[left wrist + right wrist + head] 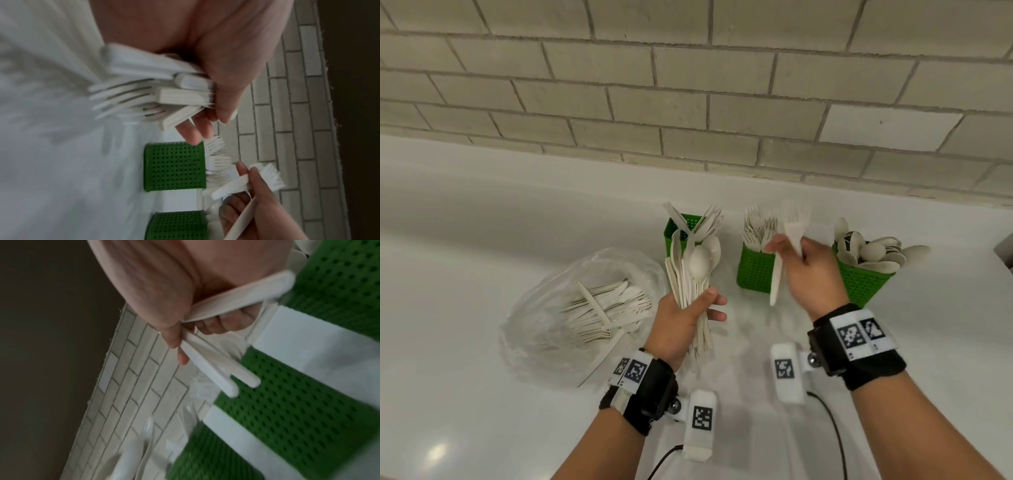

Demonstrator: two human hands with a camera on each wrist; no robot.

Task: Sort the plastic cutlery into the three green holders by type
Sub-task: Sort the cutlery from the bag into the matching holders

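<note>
My left hand grips a mixed bundle of white plastic cutlery, spoon bowls up; in the left wrist view the left hand shows fork tines and handle ends sticking out. My right hand pinches forks, one with its tines up and one handle hanging down, just in front of the middle green holder, which holds forks. The left holder holds knives and the right holder holds spoons. The right wrist view shows my right hand round white handles.
A clear plastic bag with several more forks and knives lies on the white counter left of my left hand. A tiled wall rises right behind the holders. Wrist camera cables trail toward the counter's near edge.
</note>
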